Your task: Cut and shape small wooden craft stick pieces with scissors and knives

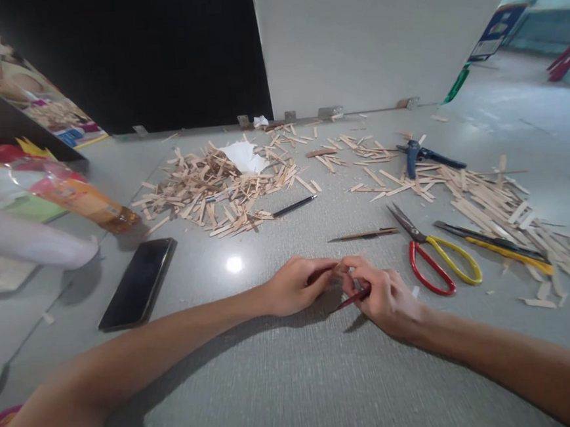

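Note:
My left hand [298,285] is closed in a pinch, its fingertips meeting those of my right hand. Whatever sits between the fingertips is too small and too covered to name. Within my right hand [383,294] lies a slim dark red pen-like tool [355,298], its thin point aimed down and left. Just beyond the hands rests a thin brownish pointed stick [364,235]. To the right of my right hand are scissors [428,248] with one red and one yellow handle. A black pen [295,206] lies farther back.
Cut wood strips form a heap [214,186] with white paper [244,157], and another pile [506,202] at right. Nearby lie cutter knives [499,244] and a dark blue clamp-like tool [428,156]. A phone [138,284] and a bottle [86,199] are left. Upright panels [350,44] border the back.

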